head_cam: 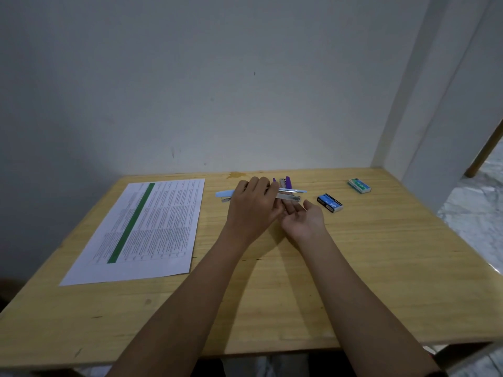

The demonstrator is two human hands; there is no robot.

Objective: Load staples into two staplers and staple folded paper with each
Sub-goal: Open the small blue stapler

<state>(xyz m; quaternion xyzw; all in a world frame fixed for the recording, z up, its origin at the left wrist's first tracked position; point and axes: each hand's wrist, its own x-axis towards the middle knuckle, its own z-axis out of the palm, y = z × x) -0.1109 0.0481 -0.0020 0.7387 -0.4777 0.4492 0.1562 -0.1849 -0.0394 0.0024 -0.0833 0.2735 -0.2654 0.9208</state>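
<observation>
A light blue stapler [223, 193] lies opened out on the wooden table [353, 268], its metal staple rail [290, 197] pointing right. My left hand [253, 206] covers its middle and grips it. My right hand [303, 217] rests palm up just below the rail's tip, fingers apart; I cannot tell whether it holds staples. A purple stapler [286, 182] sits just behind the blue one. A blue staple box [330, 203] lies right of my right hand. A green staple box [359, 185] sits farther right. A printed sheet with a green stripe [141, 229] lies flat at the left.
The table stands against a white wall at the back and a white panel at the right. Marble floor [473, 213] shows beyond the right edge, with a wooden stick [483, 153] leaning there.
</observation>
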